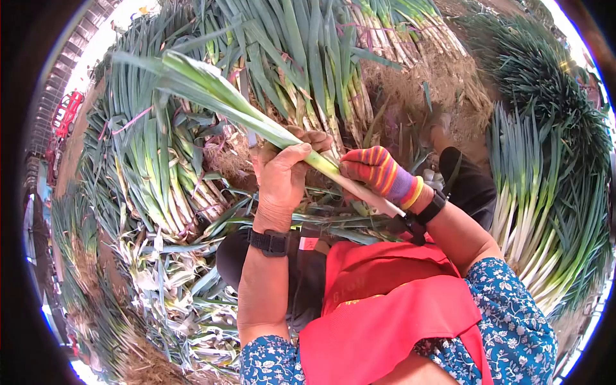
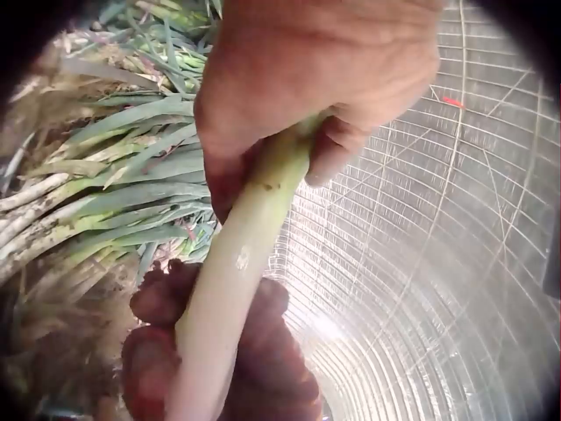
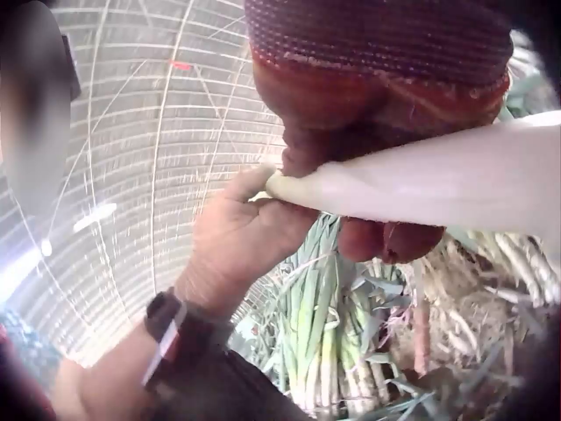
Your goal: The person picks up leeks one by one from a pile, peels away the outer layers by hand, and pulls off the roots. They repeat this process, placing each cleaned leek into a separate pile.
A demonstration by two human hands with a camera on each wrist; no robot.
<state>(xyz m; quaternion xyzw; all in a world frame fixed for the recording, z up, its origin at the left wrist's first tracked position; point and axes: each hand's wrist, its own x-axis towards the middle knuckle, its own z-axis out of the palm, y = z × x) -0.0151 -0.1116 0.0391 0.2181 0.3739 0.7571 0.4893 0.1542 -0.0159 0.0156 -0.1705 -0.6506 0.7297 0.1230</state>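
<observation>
A long leek (image 1: 256, 119) slants across the head view, green leaves at upper left, white end at lower right. My bare left hand (image 1: 285, 173) grips it around the middle, thumb on top. My right hand (image 1: 382, 174), in a striped glove, holds the pale lower stem. In the left wrist view the left hand (image 2: 307, 88) pinches the greenish part of the leek (image 2: 237, 263), and the dark gloved fingers (image 2: 272, 360) lie around the white part below. The right wrist view has the glove (image 3: 377, 105) over the white stem (image 3: 421, 189), with the left hand (image 3: 250, 237) beyond.
Tied leek bundles (image 1: 308, 58) lie ahead and a bundle (image 1: 154, 167) to the left. Loose leeks (image 1: 526, 192) are piled at the right. Peeled leaves and scraps (image 1: 186, 289) cover the ground at lower left. A red apron (image 1: 391, 308) covers the person's lap.
</observation>
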